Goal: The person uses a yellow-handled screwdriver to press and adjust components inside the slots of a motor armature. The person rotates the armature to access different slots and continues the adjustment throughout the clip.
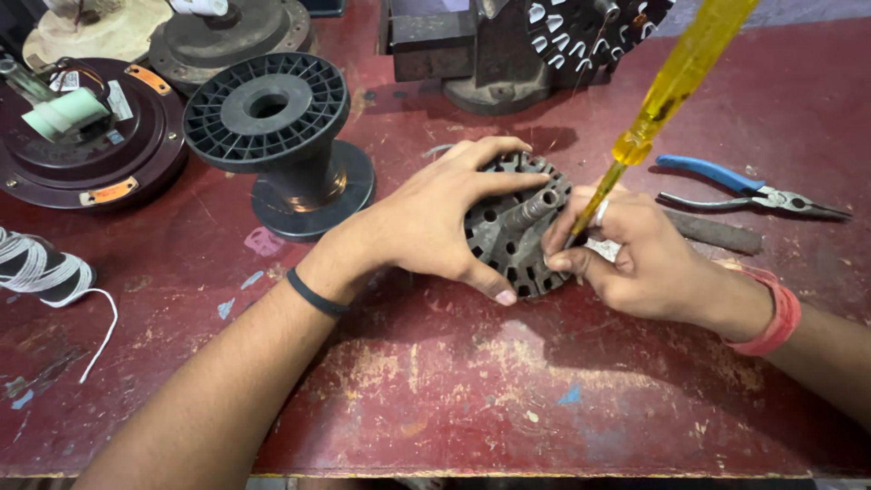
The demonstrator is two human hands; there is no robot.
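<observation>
The left hand (435, 218) clamps the slotted stator core (513, 231) flat on the red counter (454, 381). The right hand (626, 259) grips a yellow screwdriver (667, 91), tip in a slot; best kept steady, pressing gently.

Black empty spool (277, 136) left; blue-handled pliers (744, 188) right; white cord reel (36, 268) far left.

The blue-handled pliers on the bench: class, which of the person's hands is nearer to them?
Right. The right hand, gripping the yellow screwdriver, lies just left of the pliers without touching them. The left hand rests on the slotted metal core, farther away.
</observation>
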